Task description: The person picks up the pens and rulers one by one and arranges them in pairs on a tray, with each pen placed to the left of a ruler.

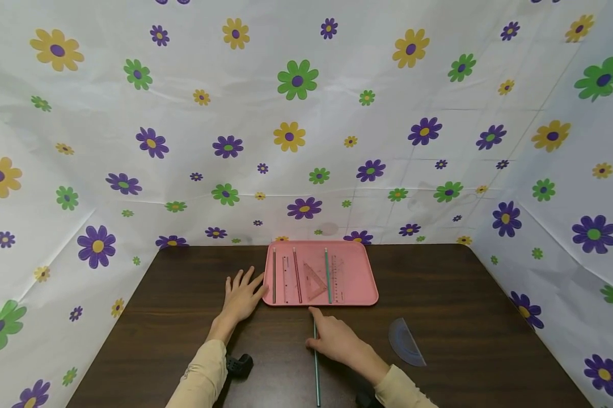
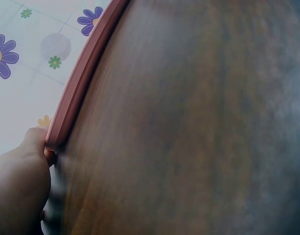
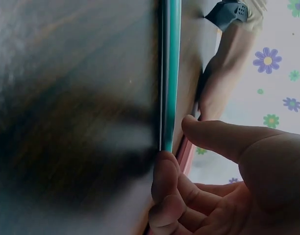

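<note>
A pink tray [image 1: 359, 283] stands at the far middle of the table. My left hand [image 1: 241, 300] has its fingers spread and touches the tray's left side; the left wrist view shows the thumb at the tray rim [image 2: 74, 93]. A green pencil [image 1: 317, 379] lies lengthwise on the table in front of the tray. Over its far end is my right hand [image 1: 339, 340], the index finger stretched toward the tray. In the right wrist view a fingertip touches the end of the green pencil [image 3: 172, 83], while the thumb stands apart from it.
In the tray lie a black pencil [image 1: 274, 277], a clear ruler [image 1: 286, 283], a red pencil [image 1: 297, 277], a clear set square [image 1: 313, 286], another green pencil [image 1: 328, 275] and a second clear ruler [image 1: 339, 283]. A clear protractor [image 1: 406, 343] lies on the table at right.
</note>
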The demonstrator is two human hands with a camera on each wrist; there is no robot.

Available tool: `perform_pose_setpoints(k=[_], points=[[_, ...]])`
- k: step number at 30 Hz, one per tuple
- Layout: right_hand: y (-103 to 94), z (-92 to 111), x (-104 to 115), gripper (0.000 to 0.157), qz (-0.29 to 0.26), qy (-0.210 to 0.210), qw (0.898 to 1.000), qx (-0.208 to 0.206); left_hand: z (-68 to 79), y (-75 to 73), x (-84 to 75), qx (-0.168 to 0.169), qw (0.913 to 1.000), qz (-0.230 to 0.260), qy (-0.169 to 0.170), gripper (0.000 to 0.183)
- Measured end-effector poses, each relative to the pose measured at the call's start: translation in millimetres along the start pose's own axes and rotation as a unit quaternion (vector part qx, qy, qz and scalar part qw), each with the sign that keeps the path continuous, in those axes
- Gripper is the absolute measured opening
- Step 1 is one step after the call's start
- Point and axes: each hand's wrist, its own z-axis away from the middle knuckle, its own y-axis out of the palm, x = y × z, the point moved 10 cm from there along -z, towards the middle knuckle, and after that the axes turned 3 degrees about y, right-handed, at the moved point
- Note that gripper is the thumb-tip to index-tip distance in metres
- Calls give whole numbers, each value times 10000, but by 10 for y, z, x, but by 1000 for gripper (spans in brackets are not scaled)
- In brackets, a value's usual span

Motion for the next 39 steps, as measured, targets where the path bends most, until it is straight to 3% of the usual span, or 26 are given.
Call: perform_pose_setpoints(k=[11, 39], points=[[60, 28, -4, 82, 342, 92, 9994, 5, -5, -12, 3, -19, 10000, -7, -6, 56], [88, 39, -16, 80, -257, 44, 9996, 72, -16, 13, 0, 45, 10000, -54, -39, 57]])
